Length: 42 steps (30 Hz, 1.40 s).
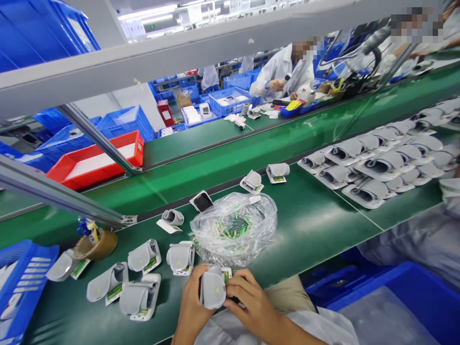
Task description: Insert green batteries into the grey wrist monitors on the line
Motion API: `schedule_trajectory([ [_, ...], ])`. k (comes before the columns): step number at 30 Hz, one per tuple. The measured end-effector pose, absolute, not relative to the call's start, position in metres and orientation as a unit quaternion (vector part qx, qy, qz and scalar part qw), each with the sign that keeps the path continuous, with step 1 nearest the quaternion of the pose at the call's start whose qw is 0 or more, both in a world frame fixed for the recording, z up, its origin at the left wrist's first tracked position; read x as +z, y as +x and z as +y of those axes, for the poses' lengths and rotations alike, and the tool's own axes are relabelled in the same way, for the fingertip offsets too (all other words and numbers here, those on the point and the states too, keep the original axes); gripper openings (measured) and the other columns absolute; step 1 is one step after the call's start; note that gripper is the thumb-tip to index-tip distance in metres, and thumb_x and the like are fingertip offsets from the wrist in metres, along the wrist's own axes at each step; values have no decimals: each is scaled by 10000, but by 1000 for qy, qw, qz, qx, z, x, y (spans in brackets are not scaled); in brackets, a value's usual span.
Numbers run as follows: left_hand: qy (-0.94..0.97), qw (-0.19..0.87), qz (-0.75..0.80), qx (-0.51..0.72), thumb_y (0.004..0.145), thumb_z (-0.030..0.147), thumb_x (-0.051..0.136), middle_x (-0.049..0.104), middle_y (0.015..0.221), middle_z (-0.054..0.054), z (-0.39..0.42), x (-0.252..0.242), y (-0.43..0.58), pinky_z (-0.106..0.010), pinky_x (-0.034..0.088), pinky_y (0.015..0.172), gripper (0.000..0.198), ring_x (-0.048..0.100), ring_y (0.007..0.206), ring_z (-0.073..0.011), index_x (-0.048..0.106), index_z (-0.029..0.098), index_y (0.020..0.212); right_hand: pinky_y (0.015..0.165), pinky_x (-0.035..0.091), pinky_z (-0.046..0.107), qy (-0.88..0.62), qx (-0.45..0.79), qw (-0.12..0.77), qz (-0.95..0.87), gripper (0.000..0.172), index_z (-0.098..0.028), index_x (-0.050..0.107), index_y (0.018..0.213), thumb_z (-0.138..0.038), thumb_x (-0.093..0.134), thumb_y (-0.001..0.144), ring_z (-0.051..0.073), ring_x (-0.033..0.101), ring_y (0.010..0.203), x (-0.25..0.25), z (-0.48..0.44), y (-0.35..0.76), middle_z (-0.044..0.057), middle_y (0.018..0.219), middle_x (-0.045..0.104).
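Observation:
Both of my hands hold one grey wrist cuff unit (212, 289) at the near edge of the green bench (312, 225). My left hand (189, 306) wraps its left side, fingers closed round it. From the right, my right hand (247, 299) pinches its edge by a small green-labelled part. Just beyond them lies a clear plastic bag (235, 229) of small green batteries. Several finished grey cuffs (143, 256) lie to the left on the bench.
A roll of brown tape (96, 244) and a blue basket (19, 282) sit at the left. Rows of grey cuffs (381, 165) fill the right. A red tray (97, 160) and blue crates stand beyond the belt. A person in white (283, 72) works opposite; a sleeve (431, 235) is at right.

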<state>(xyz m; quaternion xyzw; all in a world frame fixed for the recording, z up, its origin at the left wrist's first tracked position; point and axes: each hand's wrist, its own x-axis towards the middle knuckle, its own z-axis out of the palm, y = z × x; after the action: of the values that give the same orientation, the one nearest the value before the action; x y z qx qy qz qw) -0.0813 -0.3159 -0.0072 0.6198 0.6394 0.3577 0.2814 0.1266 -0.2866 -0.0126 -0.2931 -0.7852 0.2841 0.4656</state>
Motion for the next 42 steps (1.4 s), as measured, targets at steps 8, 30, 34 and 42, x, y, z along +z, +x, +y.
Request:
schedule_trajectory([
  [8,617,273,640,367,707,293,813,757,1234,-135,-316,-9,-83,-469,621,955,503,744,1113,-325,665,204,1180,1061,573,467,-295,255,423,-818,143,-183,656,1119,-236,671,987,298,599,1270,-19,-281,134,167,1302,662],
  [30,817,225,441,295,703,321,900,704,1414,-85,-263,43,-27,-362,611,1043,853,705,1262,-300,541,305,1476,915,637,415,-393,605,498,-481,615,-244,655,1245,-566,858,762,289,758,1026,-10,-266,196,141,1101,773],
  [34,799,264,478,254,777,338,862,672,1453,-119,-246,42,-3,-395,617,1014,948,713,1227,-315,404,307,1607,759,661,381,-444,537,521,-493,595,-226,697,1189,-564,860,729,272,764,860,-16,-239,238,124,999,784],
  [42,779,86,574,238,917,206,609,759,1238,-95,-220,0,-9,-465,521,1018,413,682,1155,-322,676,240,1324,701,680,413,-621,420,573,-332,605,-190,627,1133,-566,761,678,275,759,724,-8,-98,301,114,935,778],
])
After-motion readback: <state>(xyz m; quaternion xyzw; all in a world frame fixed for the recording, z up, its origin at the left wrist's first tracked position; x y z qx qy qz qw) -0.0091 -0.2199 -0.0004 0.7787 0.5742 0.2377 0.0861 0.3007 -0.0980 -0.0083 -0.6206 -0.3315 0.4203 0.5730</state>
